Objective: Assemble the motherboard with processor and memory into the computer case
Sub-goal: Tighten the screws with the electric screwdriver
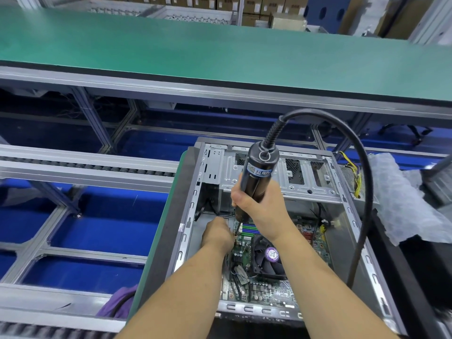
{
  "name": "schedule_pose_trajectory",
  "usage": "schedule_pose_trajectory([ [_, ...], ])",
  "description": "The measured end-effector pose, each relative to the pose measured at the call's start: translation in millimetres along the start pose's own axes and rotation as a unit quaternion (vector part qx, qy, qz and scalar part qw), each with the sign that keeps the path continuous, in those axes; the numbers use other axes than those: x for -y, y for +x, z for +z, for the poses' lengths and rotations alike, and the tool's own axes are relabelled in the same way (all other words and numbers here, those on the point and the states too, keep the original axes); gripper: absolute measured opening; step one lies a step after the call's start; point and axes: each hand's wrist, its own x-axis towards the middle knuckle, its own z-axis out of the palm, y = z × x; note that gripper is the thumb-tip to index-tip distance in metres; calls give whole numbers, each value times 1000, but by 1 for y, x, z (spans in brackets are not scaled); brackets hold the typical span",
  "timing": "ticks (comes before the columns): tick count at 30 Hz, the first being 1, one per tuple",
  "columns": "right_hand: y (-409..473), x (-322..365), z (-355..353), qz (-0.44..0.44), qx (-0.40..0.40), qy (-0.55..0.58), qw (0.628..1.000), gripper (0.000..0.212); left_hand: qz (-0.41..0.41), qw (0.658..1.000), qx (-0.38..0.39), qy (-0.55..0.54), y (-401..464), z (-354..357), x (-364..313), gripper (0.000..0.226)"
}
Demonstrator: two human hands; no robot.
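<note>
Right hand (pixel 259 206) gripping an upright driver (pixel 256 177) over the far-left corner of the motherboard (pixel 271 287), board lying inside the open case (pixel 354 241), left hand (pixel 217 232) reaching beside the bit tip, its grip hidden, fan (pixel 269 255) sitting mid-board.

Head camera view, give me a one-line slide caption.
Right hand holds black corded electric screwdriver upright over green motherboard in open grey metal computer case; left hand steadies its tip.
</note>
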Motion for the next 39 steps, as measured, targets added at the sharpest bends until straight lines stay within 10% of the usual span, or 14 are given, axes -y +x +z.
schedule_pose_trajectory([
  [39,-1,-9,-8,-27,-60,37,997,91,-117,989,47,-82,16,9,5,37],
])
